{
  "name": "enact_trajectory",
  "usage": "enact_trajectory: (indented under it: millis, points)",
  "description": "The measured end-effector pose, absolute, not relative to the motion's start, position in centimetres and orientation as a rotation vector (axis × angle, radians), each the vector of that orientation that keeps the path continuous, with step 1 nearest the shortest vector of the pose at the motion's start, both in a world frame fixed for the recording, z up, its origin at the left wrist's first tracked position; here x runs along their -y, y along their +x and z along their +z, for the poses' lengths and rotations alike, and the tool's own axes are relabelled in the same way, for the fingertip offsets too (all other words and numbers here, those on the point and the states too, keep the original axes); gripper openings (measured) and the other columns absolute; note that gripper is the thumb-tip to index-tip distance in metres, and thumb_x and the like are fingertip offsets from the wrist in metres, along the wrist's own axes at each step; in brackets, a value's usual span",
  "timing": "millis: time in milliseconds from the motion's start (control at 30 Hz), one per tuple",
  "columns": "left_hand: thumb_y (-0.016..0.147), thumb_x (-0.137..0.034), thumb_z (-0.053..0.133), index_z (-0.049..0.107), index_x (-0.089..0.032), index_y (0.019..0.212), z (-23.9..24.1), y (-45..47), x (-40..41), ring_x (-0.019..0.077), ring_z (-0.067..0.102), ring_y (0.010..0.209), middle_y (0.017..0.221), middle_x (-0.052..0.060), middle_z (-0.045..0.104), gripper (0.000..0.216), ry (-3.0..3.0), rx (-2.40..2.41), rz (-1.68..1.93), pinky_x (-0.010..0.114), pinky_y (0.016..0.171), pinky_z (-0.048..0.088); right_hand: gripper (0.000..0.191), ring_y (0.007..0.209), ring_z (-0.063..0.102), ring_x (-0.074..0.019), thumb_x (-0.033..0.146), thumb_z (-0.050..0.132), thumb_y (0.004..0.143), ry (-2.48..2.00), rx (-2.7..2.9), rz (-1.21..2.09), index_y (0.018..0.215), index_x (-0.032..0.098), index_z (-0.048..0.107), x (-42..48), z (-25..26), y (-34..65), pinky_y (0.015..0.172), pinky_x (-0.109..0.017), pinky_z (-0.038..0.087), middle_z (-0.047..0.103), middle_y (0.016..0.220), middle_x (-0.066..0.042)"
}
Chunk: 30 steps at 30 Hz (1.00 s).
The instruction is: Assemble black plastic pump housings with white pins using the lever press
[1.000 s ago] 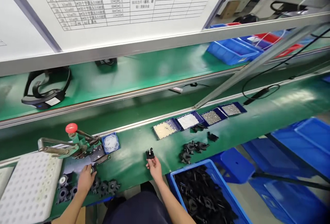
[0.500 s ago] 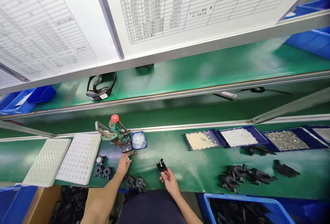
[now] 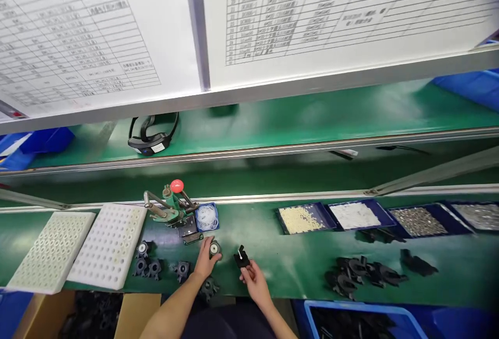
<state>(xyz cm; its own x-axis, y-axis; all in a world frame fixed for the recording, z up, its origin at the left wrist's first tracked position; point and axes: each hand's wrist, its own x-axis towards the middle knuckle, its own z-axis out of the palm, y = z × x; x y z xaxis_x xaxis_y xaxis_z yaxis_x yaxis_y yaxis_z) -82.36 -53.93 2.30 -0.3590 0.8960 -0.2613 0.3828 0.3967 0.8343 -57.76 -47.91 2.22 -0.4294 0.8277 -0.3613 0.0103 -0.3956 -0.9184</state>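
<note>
left hand (image 3: 206,262): it's gripping a small black round part with a pale centre (image 3: 214,248), holding it just off the green bench (image 3: 296,266), right below the press.
right hand (image 3: 255,279): pinching a small black bracket piece (image 3: 241,259) with a tiny white pin sticking up out of it, fingers closed narrow round its lower edge. The two parts are sitting near each other but not touching.
done so far: looks to me like a handful of finished black wheel-ish pieces (image 3: 147,265) are already lying in a loose cluster on the bench left of the hands, one more (image 3: 209,288) down by the near edge.
still left: plenty, I'd guess. A pile of loose black parts (image 3: 360,271) is waiting on the right, plus a blue bin (image 3: 362,321) full of more at the bottom edge.
feeding stuff: little blue trays along the back, cream bits (image 3: 302,219), white bits (image 3: 354,215), metal bits (image 3: 419,221).
press: green hand press with a red knob (image 3: 171,205), small blue tub of white rings (image 3: 207,217) touching its right side.
white trays: two holed trays (image 3: 78,248) on the far left, can't tell if anything's sitting in the holes.
in the way: nothing much between the hands; the press base is close behind the left hand, that's about it.
</note>
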Motion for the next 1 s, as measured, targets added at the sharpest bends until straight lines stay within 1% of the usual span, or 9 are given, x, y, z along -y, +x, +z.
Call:
enact_trajectory:
  millis: [67, 133, 267, 400, 467, 567, 667, 767, 1000]
  points:
    - [0.068, -0.032, 0.089, 0.036, -0.027, 0.163, 2.2, -82.7, 54.4, 0.0376, 0.026, 0.160, 0.169, 0.015, 0.031, 0.109, 1.072, -1.861, 0.877, 0.052, 0.131, 0.022, 0.057, 0.068, 0.066, -0.0217, 0.069, 0.074, 0.089, -1.212, 1.279, 1.870, 0.116, 0.019, 0.066, 48.2, 2.3, -56.9, 0.062, -0.031, 0.054, 0.068, 0.089, -0.006]
    - [0.057, -0.026, 0.094, 0.037, -0.028, 0.163, 2.2, -83.3, 54.5, 0.0402, 0.023, 0.161, 0.170, 0.016, 0.030, 0.121, 1.048, -1.819, 0.871, 0.055, 0.131, 0.021, 0.057, 0.068, 0.065, -0.0222, 0.068, 0.074, 0.090, -1.223, 1.307, 1.858, 0.116, 0.018, 0.066, 48.4, 2.5, -56.2, 0.062, -0.031, 0.054, 0.069, 0.088, -0.006]
    - [0.054, -0.018, 0.093, 0.062, -0.024, 0.140, 2.8, -83.8, 52.9, 0.0434, 0.031, 0.156, 0.160, 0.017, 0.046, 0.091, 1.014, -1.794, 0.915, 0.058, 0.129, 0.022, 0.055, 0.069, 0.065, -0.0229, 0.067, 0.072, 0.092, -1.229, 1.355, 1.830, 0.114, 0.017, 0.067, 48.3, 3.4, -55.9, 0.063, -0.032, 0.054, 0.070, 0.090, -0.008]
    - [0.058, -0.017, 0.091, 0.066, -0.022, 0.127, 5.2, -82.7, 51.2, 0.0397, 0.058, 0.132, 0.133, 0.013, 0.065, 0.073, 1.033, -1.774, 1.003, 0.057, 0.118, 0.040, 0.052, 0.070, 0.066, -0.0247, 0.065, 0.072, 0.093, -1.231, 1.402, 1.790, 0.112, 0.017, 0.069, 47.4, 5.6, -56.3, 0.064, -0.033, 0.054, 0.071, 0.094, -0.010]
    - [0.060, -0.016, 0.090, 0.065, -0.021, 0.129, 7.2, -82.0, 50.9, 0.0377, 0.060, 0.129, 0.132, 0.013, 0.065, 0.074, 1.063, -1.761, 1.044, 0.056, 0.115, 0.043, 0.050, 0.073, 0.066, -0.0256, 0.063, 0.073, 0.094, -1.224, 1.417, 1.775, 0.114, 0.017, 0.070, 46.7, 7.2, -56.4, 0.067, -0.034, 0.055, 0.072, 0.094, -0.010]
    - [0.066, -0.017, 0.088, 0.061, -0.025, 0.139, 11.0, -81.0, 50.8, 0.0355, 0.052, 0.141, 0.147, 0.013, 0.058, 0.078, 1.112, -1.741, 1.106, 0.052, 0.121, 0.039, 0.047, 0.078, 0.067, -0.0265, 0.059, 0.071, 0.097, -1.188, 1.417, 1.774, 0.117, 0.017, 0.070, 45.7, 10.0, -56.3, 0.074, -0.035, 0.056, 0.072, 0.095, -0.011]
    - [0.075, -0.024, 0.086, 0.056, -0.027, 0.146, 15.4, -79.9, 50.6, 0.0340, 0.051, 0.144, 0.154, 0.014, 0.052, 0.078, 1.072, -1.727, 1.162, 0.048, 0.118, 0.045, 0.043, 0.080, 0.068, -0.0263, 0.056, 0.069, 0.100, -1.151, 1.401, 1.769, 0.117, 0.017, 0.069, 44.7, 12.9, -55.7, 0.078, -0.035, 0.056, 0.072, 0.095, -0.010]
    - [0.075, -0.025, 0.087, 0.057, -0.026, 0.145, 19.9, -78.6, 50.1, 0.0339, 0.054, 0.141, 0.152, 0.014, 0.053, 0.076, 0.964, -1.705, 1.246, 0.045, 0.113, 0.051, 0.039, 0.080, 0.067, -0.0251, 0.053, 0.071, 0.099, -1.111, 1.419, 1.755, 0.116, 0.018, 0.070, 43.6, 15.8, -54.8, 0.078, -0.034, 0.056, 0.072, 0.094, -0.009]
    - [0.074, -0.016, 0.086, 0.057, -0.026, 0.140, 27.4, -75.9, 49.2, 0.0313, 0.054, 0.140, 0.149, 0.012, 0.055, 0.072, 0.949, -1.734, 1.346, 0.044, 0.115, 0.047, 0.036, 0.077, 0.069, -0.0245, 0.052, 0.072, 0.099, -1.046, 1.410, 1.668, 0.110, 0.018, 0.071, 41.9, 21.3, -53.5, 0.074, -0.033, 0.059, 0.072, 0.087, -0.008]
